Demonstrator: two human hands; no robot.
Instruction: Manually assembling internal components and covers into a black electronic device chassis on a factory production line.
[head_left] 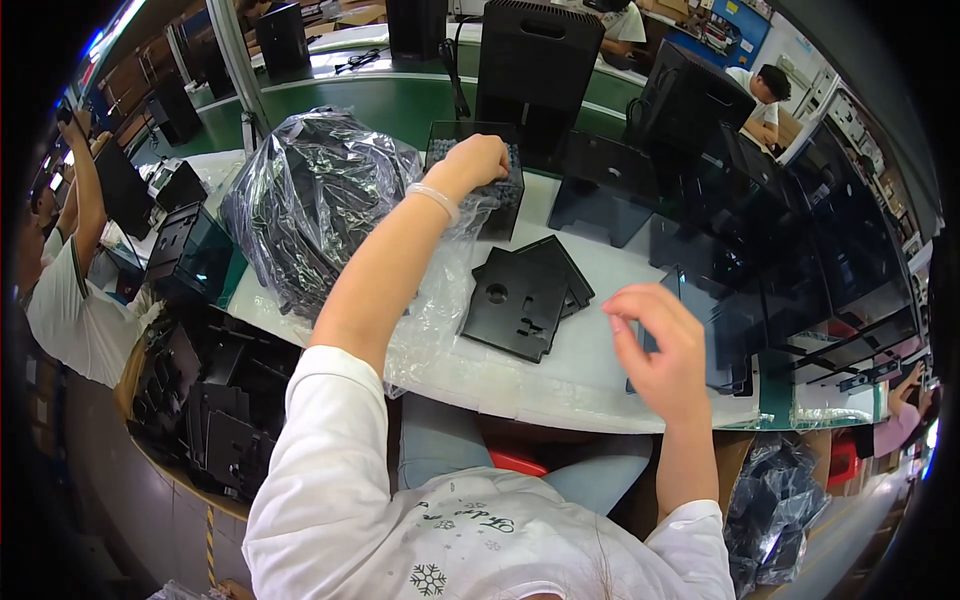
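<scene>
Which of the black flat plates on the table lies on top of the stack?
The large square plate with the round hole, lying nearest the person. It overlaps the plates behind it, of which only edges show.

Likely a factory assembly line – green conveyor [400,100], stacked black plastic parts [215,420]

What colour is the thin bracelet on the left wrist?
The thin bracelet is pale, whitish and translucent; head view.

Clear bag [300,200] of black parts, perhaps plastic; tall black housing [538,60].
</scene>
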